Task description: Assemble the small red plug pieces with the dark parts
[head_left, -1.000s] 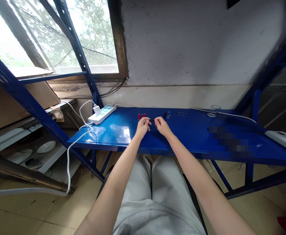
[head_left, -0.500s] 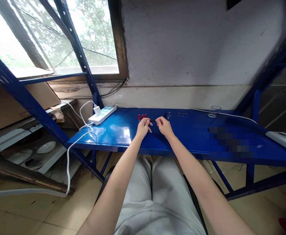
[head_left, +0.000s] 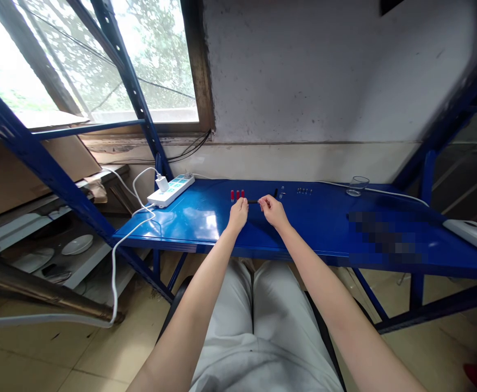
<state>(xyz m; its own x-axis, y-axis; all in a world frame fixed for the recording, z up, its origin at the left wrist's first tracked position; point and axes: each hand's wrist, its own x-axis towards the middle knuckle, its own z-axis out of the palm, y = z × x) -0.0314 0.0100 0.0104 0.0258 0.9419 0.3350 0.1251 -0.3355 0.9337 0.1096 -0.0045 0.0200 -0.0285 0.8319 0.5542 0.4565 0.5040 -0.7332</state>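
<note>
A thin black rod, perhaps a pen or screwdriver shaft (head_left: 253, 201), lies level between my two hands above the blue table (head_left: 197, 218). My left hand (head_left: 237, 212) is closed around its left end. At the other end, my right hand (head_left: 273, 210) pinches it between thumb and fingers. Just beyond my left hand stand three small red cylinders (head_left: 237, 194). Past my right hand lie a short black piece (head_left: 276, 193) and a small clear part (head_left: 282, 190). Several tiny metallic pieces (head_left: 303, 191) sit in rows to the right of these.
A white power strip (head_left: 171, 191) with a plugged-in charger and white cable occupies the table's left end. Towards the back right stands a clear glass (head_left: 357, 186). A blurred dark object (head_left: 385, 237) and a white device (head_left: 475, 237) are on the right.
My left hand's fingers have drawn together around the rod; before, some were spread below it. My right hand keeps its pinch almost in place.
</note>
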